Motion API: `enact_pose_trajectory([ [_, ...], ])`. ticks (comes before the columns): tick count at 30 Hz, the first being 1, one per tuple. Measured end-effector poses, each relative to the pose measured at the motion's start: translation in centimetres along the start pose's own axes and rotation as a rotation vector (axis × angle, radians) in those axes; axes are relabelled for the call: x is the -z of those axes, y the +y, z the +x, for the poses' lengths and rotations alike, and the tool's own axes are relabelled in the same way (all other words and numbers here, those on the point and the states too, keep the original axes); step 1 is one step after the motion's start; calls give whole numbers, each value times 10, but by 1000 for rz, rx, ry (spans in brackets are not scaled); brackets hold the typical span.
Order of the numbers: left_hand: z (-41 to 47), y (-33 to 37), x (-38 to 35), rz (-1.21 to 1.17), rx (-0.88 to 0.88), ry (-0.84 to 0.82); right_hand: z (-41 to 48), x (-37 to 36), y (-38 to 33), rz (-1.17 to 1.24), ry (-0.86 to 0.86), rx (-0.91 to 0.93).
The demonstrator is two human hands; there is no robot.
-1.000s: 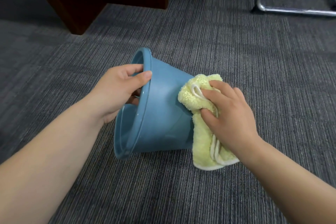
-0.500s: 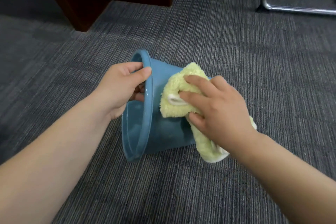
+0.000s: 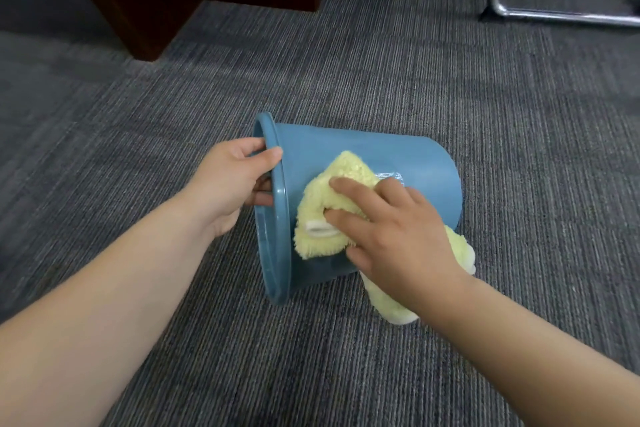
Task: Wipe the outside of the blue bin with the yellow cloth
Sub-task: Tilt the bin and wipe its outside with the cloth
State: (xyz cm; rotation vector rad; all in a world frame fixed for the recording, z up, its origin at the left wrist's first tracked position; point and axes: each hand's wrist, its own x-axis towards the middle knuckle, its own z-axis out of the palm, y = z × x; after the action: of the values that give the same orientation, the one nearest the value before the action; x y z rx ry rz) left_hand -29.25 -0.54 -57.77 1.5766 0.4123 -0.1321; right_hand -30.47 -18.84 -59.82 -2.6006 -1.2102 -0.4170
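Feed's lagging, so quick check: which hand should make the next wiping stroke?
Right. The right hand holds the yellow cloth against the blue bin; the left hand grips its rim, steadying it.

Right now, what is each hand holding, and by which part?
The left hand grips the blue plastic bin by its rim. The right hand holds the yellow fluffy cloth bunched at its middle, against the bin's side.
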Motion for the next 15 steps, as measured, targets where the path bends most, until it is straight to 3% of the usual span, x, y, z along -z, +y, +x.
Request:
enact_pose_trajectory([
  [2, 0, -2, 1, 4, 5, 5, 0, -1, -4, 3, -3, -32],
  [7, -1, -7, 5, 24, 20, 34, -11, -8, -20, -10, -107, 132],
  [9, 0, -7, 5, -2, 40, 39, -9, -6, -11, 13, -73, 84],
  [12, 1, -6, 3, -41, 67, 56, -5, -3, 0, 35, 1, -131],
  [15, 1, -6, 1, -14, 48, 51, -8, -6, -13, 13, -11, -136],
])
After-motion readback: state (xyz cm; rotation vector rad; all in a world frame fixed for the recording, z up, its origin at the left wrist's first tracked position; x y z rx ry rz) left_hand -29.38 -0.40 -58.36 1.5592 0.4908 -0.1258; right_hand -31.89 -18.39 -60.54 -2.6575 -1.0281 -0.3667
